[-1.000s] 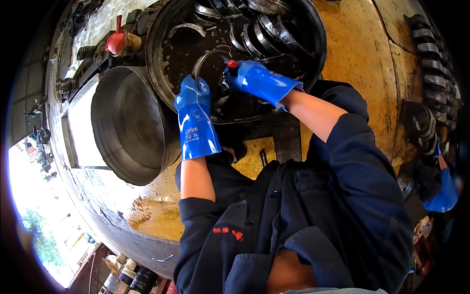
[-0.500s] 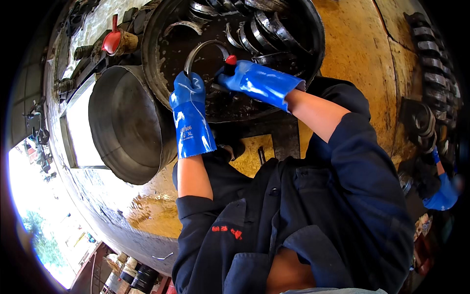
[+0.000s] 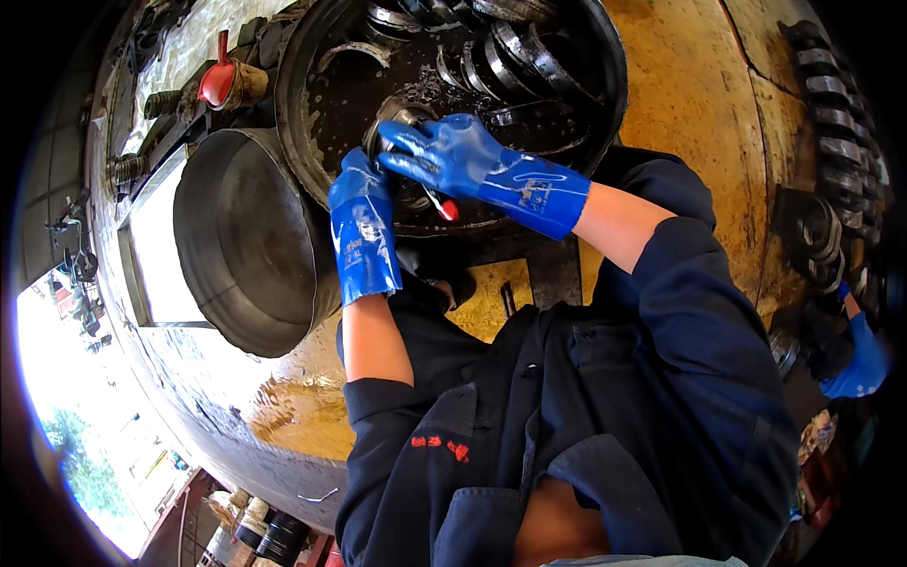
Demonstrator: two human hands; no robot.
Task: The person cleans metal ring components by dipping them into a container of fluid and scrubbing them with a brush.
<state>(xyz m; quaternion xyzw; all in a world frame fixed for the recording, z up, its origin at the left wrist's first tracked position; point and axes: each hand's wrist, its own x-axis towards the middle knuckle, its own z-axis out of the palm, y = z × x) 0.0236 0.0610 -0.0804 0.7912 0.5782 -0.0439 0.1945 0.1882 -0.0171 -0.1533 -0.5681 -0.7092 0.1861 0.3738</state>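
Observation:
My left hand (image 3: 361, 189), in a blue rubber glove, is closed on a curved metal half-ring, which looks like a bearing shell (image 3: 408, 113), over a round pan (image 3: 293, 113) of dark liquid. My right hand (image 3: 463, 156), gloved alike, lies across the shell, fingers pointing left and pressed against it. From beneath that hand sticks out a thin tool with a red-tipped handle (image 3: 448, 210); its working end is hidden. Several more half-rings (image 3: 510, 66) lie in the pan's far right part, and a single half-ring (image 3: 354, 52) rests at the far left.
An empty-looking metal tub (image 3: 241, 241) stands left of the pan. Beyond it sits a container with a red scoop (image 3: 216, 83). Stacked dark ring-shaped parts (image 3: 831, 123) line the right side, where another person's blue-gloved hand (image 3: 860, 364) shows.
My right hand has turned and moved left onto the half-ring. The tool's red tip has swung from above that hand to below it. The half-ring has been tilted lower.

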